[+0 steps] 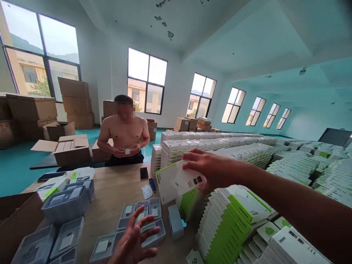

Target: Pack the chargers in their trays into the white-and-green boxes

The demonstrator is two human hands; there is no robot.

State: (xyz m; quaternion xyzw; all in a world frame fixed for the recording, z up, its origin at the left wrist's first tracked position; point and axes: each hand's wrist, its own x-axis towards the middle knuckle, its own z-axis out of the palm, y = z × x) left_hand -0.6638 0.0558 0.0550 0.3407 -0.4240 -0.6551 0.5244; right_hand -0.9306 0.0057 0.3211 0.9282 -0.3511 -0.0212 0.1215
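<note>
My right hand [206, 169] grips a white box [169, 183] with a green edge, its fingers over the top and the thumb at the near side. The box is tilted, beside stacks of similar white and green boxes [225, 223]. My left hand [134, 236] hangs above the table with its fingers spread and nothing in them. Under and beyond it lie several grey plastic trays [129, 209] with small white pieces in them. A grey tape dispenser-like object [175, 222] with a light blue part stands between the trays and the box stacks.
Across the wooden table [115, 183] a person [125, 128] holds a small item in both hands. A phone [143, 173], a blue cutter-like tool [152, 185] and white cards [146, 191] lie near the far edge. Grey trays [66, 205] are stacked at left; cartons [73, 148] stand behind.
</note>
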